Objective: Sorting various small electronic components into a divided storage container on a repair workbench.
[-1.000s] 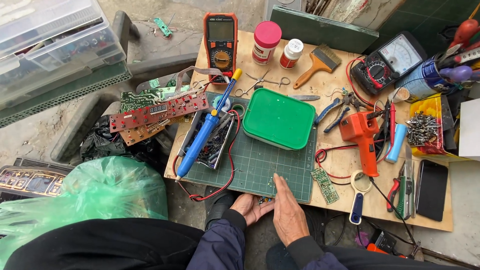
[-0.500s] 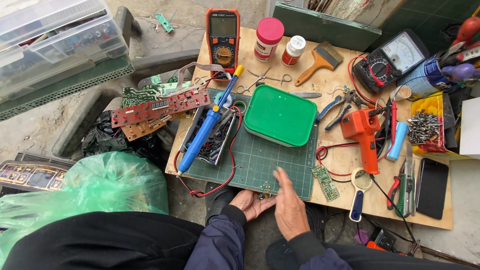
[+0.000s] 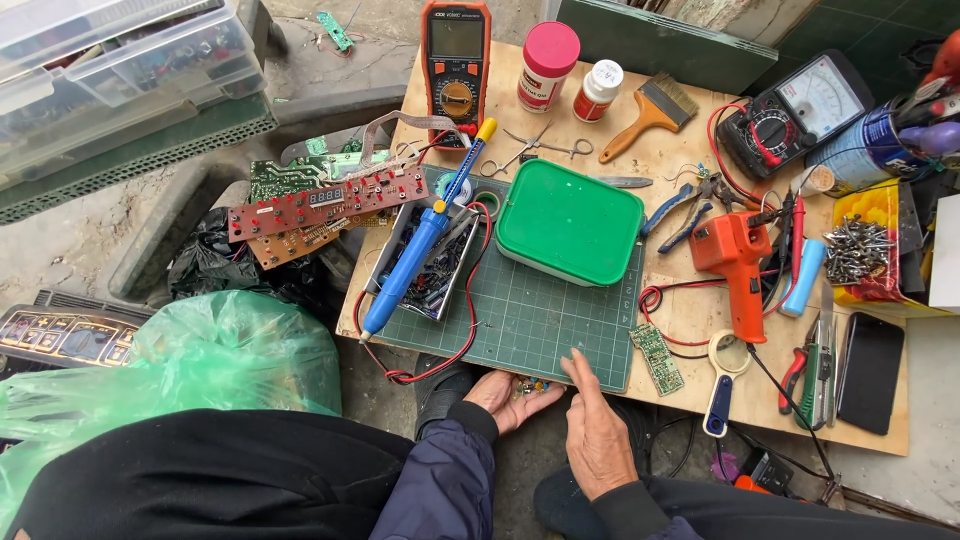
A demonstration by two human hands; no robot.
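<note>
Small parts (image 3: 530,385): a little heap of tiny coloured components lies in the left palm, just off the near edge of the wooden board (image 3: 690,320); too small to tell their long axis or which way they point.
Left hand (image 3: 510,398): palm up and cupped narrow under the parts, fingers toward the right, at the near edge of the green cutting mat (image 3: 540,320); dark blue sleeve behind the wrist.
Right hand (image 3: 597,430): palm down, fingers loosely together and pointing away from the person, fingertips touching the mat's near edge just beside the left palm; it grips nothing.
Cutting mat: flat, gridded, rubbery green, along the board's near edge.
Green box (image 3: 570,222): smooth plastic, rounded corners, lid on, at the mat's far right corner.
Blue tool (image 3: 425,240): long plastic barrel with yellow tip, lying aslant over a metal tray (image 3: 425,270), tip toward the board's far edge.
Small circuit board (image 3: 656,358): narrow green strip right of the mat.
</note>
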